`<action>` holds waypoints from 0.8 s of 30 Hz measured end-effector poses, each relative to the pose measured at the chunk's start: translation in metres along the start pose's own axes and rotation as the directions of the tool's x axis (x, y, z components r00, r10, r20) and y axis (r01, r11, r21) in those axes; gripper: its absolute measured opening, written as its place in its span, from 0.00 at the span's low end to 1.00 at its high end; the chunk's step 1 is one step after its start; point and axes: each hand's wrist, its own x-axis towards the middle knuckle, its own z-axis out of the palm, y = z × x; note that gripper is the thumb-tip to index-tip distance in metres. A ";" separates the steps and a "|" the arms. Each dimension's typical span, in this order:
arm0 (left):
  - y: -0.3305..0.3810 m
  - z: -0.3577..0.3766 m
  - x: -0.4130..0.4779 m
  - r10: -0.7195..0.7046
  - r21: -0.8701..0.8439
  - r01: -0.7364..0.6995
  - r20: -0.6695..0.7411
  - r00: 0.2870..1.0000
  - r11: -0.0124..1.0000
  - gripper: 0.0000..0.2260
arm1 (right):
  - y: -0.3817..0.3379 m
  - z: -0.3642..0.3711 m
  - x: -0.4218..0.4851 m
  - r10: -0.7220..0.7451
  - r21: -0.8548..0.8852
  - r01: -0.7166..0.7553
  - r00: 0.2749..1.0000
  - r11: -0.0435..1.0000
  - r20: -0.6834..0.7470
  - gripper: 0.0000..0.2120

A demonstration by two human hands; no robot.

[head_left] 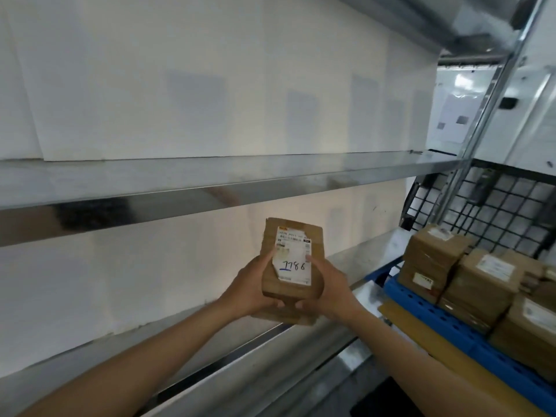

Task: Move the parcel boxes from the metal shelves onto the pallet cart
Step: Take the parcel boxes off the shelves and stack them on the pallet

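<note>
Both hands hold one box [293, 260] label-up. The left hand [252, 288] and right hand [326, 288] are on opposite sides, a grip clamped on it, likely to keep the number readable. It hangs clear above the lower shelf [358, 261]. Right of the box is the cart [421, 311] with stacked boxes [433, 260]. A shelf post [481, 115] stands between.

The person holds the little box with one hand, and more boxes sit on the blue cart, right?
No, the head view shows both the left hand and right hand gripping the little box. More boxes sit on the blue cart.
</note>
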 end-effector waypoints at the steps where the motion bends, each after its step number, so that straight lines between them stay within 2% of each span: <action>1: 0.007 0.006 0.005 0.012 0.008 -0.012 0.009 1.000 1.000 0.44 | 0.002 -0.010 -0.004 -0.007 -0.001 0.007 1.000 1.000 -0.030 0.42; 4: 0.021 0.031 0.023 0.017 0.021 -0.018 0.039 0.999 1.000 0.40 | 0.017 -0.037 -0.017 0.013 0.000 -0.014 0.997 1.000 -0.074 0.41; 11: 0.070 0.102 0.074 0.121 0.057 -0.132 0.166 0.979 0.990 0.35 | 0.075 -0.103 -0.054 0.173 -0.036 -0.183 0.967 0.982 -0.187 0.44; 19: 0.139 0.205 0.134 0.293 0.011 -0.312 0.316 0.903 0.950 0.28 | 0.151 -0.185 -0.103 0.335 0.018 -0.348 0.883 0.937 -0.328 0.44; 24: 0.185 0.270 0.171 0.338 -0.028 -0.353 0.375 0.864 0.935 0.27 | 0.202 -0.236 -0.128 0.379 0.014 -0.404 0.844 0.914 -0.378 0.44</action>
